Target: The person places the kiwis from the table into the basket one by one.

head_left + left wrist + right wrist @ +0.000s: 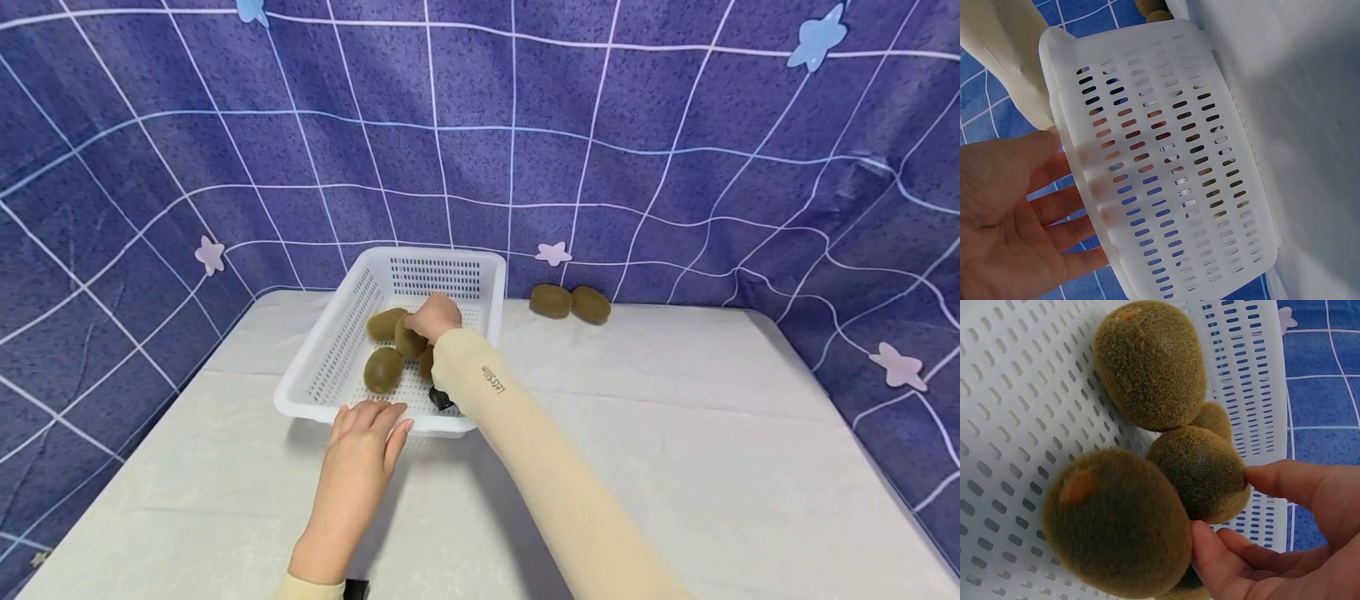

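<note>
A white slotted plastic basket [300, 392] stands on the left half of the table with several brown fuzzy kiwis [383, 371] in it. My right hand [437, 317] reaches inside and pinches a kiwi [1200, 475] between thumb and fingertips. In the right wrist view, a larger-looking kiwi [1116, 525] lies nearer the camera beside the fingers, and another kiwi [1150, 365] touches the pinched one. My left hand [363, 442] holds the near rim, its fingers hooked over into the basket. Through the slotted wall [1166, 156], the left wrist view shows the contents only in pieces.
Two more kiwis [551, 301] lie side by side on the white-covered table [675, 433], at its back edge right of the basket. A purple grid-patterned curtain [480, 150] with stars hangs behind and along both sides.
</note>
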A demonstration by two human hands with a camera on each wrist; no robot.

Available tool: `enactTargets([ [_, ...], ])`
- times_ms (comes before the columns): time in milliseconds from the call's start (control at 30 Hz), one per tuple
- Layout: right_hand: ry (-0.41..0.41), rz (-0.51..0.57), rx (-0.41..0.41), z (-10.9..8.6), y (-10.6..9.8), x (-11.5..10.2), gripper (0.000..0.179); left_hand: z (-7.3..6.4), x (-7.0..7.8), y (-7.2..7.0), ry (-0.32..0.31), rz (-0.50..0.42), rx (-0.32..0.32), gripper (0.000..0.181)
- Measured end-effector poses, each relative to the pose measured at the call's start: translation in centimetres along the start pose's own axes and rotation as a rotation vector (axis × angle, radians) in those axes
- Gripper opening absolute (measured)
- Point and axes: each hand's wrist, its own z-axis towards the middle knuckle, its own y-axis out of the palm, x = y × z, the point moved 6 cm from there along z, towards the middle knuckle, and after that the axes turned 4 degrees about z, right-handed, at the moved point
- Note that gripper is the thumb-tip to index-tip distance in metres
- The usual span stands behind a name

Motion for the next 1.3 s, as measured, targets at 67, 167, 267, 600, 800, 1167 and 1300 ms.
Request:
enactTargets([
  [67, 0.002, 0.002, -0.014, 0.0, 0.0, 0.1, 0.023, 0.0, 0.0, 0.0, 0.002, -0.001, 0.004, 0.023],
  [167, 0.013, 0.021, -0.028, 0.0, 0.1, 0.2, 0.022, 0.0, 0.0, 0.0, 0.004, 0.002, 0.01, 0.022],
  [267, 0.026, 0.025, -0.036, 0.2, 0.1, 0.2, 0.022, 0.0, -0.1, 0.1, 0.006, 0.007, 0.013, 0.023],
  [600, 0.083, 0.112, -0.087, 0.9, -0.7, 0.6, 0.022, 0.0, 0.0, 0.1, 0.009, -0.009, 0.02, 0.023],
  [800, 0.097, 0.17, -0.113, 0.8, -2.0, 0.1, 0.033, 0.0, -0.2, 0.2, 0.003, -0.017, 0.01, 0.023],
  [1167, 0.095, 0.172, -0.116, 0.2, -5.0, -0.7, 0.035, 0.0, -0.1, 0.1, -0.001, -0.017, 0.007, 0.023],
  [1300, 0.091, 0.144, -0.11, 0.0, -6.2, -0.6, 0.041, 0.0, 0.0, 0.1, 0.0, -0.017, 0.001, 0.023],
])
